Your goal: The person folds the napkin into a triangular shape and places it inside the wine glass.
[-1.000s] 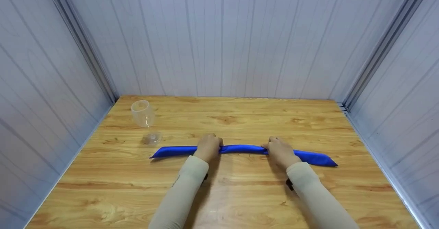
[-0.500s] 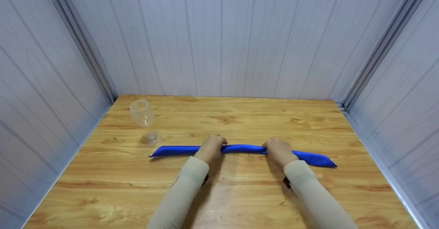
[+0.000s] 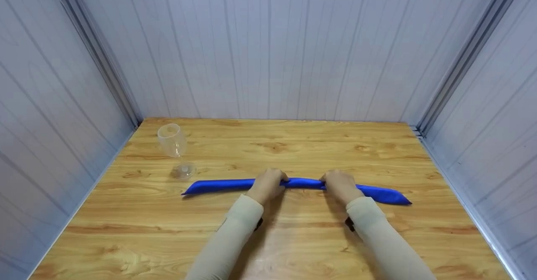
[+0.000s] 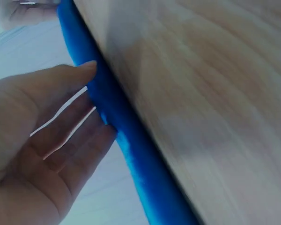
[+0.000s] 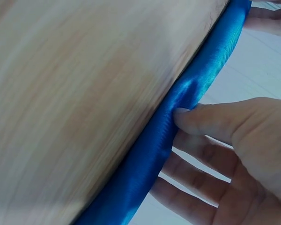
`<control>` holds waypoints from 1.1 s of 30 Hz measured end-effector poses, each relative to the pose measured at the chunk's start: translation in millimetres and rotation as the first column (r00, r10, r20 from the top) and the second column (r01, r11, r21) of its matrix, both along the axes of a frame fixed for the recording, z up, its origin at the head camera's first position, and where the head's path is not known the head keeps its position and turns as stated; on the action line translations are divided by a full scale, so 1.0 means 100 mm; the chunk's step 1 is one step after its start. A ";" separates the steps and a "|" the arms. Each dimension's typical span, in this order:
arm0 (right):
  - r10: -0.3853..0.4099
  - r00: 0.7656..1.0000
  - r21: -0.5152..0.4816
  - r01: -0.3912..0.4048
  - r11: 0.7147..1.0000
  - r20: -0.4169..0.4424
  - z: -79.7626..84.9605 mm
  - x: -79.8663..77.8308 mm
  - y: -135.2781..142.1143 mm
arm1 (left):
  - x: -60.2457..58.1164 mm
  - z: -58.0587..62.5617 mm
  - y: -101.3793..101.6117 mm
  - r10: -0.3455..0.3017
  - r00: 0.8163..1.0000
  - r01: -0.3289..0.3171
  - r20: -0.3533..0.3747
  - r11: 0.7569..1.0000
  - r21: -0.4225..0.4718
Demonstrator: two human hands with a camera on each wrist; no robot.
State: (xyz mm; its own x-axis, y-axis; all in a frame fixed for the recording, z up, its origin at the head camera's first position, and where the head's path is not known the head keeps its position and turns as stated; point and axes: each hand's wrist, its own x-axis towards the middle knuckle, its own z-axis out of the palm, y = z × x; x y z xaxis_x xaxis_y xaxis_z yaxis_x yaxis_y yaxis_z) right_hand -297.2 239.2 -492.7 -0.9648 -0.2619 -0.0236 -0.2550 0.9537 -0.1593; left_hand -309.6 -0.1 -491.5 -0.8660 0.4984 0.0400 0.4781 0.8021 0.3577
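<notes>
A shiny blue cloth (image 3: 303,183), rolled into a long narrow strip with pointed ends, lies across the middle of the table. My left hand (image 3: 267,185) pinches it left of its centre. In the left wrist view, that thumb (image 4: 88,70) lies on the strip's near face and the fingers come up behind it. My right hand (image 3: 342,186) pinches the strip right of centre. The right wrist view shows its thumb (image 5: 189,119) pressing a dent into the cloth (image 5: 145,159), the fingers partly hidden behind. A short stretch of cloth runs between both hands.
A clear stemmed glass (image 3: 171,141) stands upright at the back left, beyond the cloth's left end. Pale panelled walls (image 3: 268,49) enclose the wooden table (image 3: 293,246) at the back and on both sides.
My left hand has slid right along the strip, closer to the right hand. The right hand stays at nearly the same spot, its fingers drawn in slightly. The glass has not moved.
</notes>
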 end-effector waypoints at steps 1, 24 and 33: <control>0.002 1.000 -0.001 -0.002 1.000 -0.003 0.00 0.00 0.00 | 0.00 0.00 0.00 0.008 1.000 -0.008 0.007 1.000 0.011; 0.111 0.989 -0.065 -0.117 0.991 -0.095 -0.03 0.17 -0.04 | -0.02 0.05 0.10 0.103 0.994 -0.105 0.032 0.992 0.073; 0.078 0.987 -0.040 -0.084 0.996 -0.139 -0.08 0.11 -0.27 | 0.03 0.01 0.05 0.105 0.994 -0.106 0.012 0.992 0.070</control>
